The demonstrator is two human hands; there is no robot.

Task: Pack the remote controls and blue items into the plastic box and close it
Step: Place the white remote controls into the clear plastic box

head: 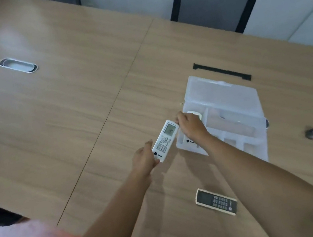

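White rectangular remote control (165, 140), held at both ends between my left hand (145, 159) and right hand (191, 125), fingers closed on it, beside the open clear plastic box (238, 103) on the wooden surface (67, 113).

Table (67, 117) – matt wood grain; box (238, 99) – translucent plastic; remote (165, 140) – white plastic.
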